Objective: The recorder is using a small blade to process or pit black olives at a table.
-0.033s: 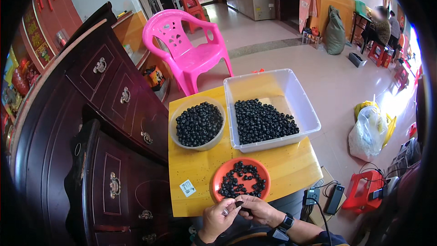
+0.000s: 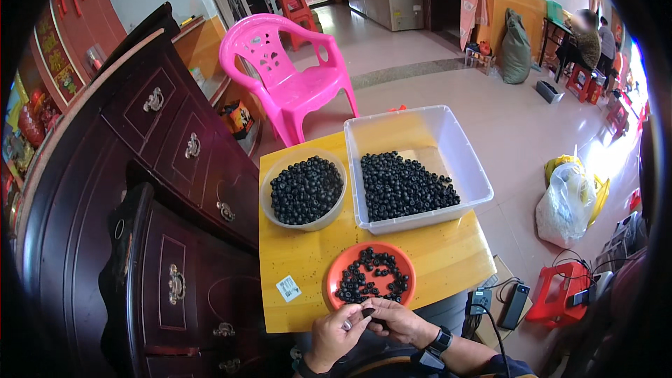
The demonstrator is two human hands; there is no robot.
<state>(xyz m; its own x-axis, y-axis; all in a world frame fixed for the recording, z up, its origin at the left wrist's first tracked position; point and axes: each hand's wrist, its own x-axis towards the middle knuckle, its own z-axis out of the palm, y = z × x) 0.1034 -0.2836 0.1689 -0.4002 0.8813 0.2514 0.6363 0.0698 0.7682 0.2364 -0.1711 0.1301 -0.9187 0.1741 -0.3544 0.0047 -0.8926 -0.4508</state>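
At the near edge of the yellow desk (image 2: 448,259), the left hand (image 2: 336,339) and right hand (image 2: 397,323) meet, their fingers pinching a small dark piece (image 2: 367,313), too small to identify. Just beyond them sits an orange plate (image 2: 337,267) of black beads (image 2: 378,260). Farther back stand a round tub (image 2: 308,225) on the left and a clear rectangular bin (image 2: 470,168) on the right, both holding more beads. Past the desk is a pink chair (image 2: 304,89).
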